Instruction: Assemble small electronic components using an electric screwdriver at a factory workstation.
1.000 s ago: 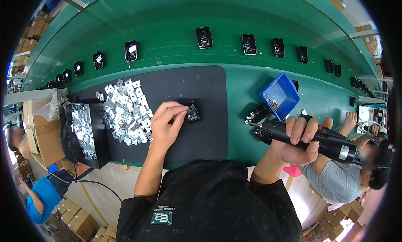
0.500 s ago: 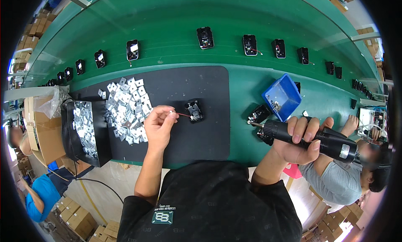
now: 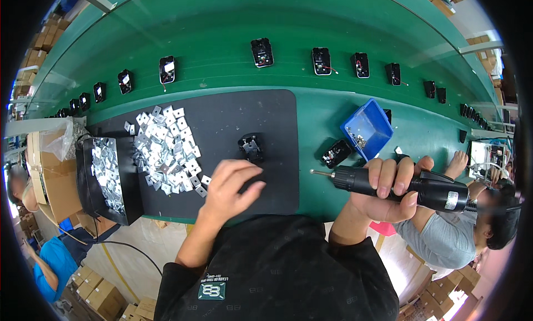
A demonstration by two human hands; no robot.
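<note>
On the dark mat lies a small black housing (image 3: 251, 148) with metal plates inside. My left hand (image 3: 229, 189) is just in front of it, thumb and fingers apart, holding nothing. An electric screwdriver (image 3: 363, 181), black and thick-bodied, lies in the grip of my right hand (image 3: 388, 190). Its bit points left and has a small bright tip; whether a screw sits there I cannot tell. Just behind the bit is another black housing (image 3: 337, 153), beside a blue bin (image 3: 377, 124) with small screws in it.
A heap of square metal plates (image 3: 166, 149) covers the left of the mat (image 3: 272, 193). More plates fill a black box (image 3: 133, 179) beside it. Several black housings (image 3: 262, 52) line the green belt (image 3: 216, 54). A co-worker (image 3: 444, 238) sits at the right.
My left hand has let go of the red wire, opened, and drawn back toward me. The screwdriver has moved slightly left and down in my right hand.
</note>
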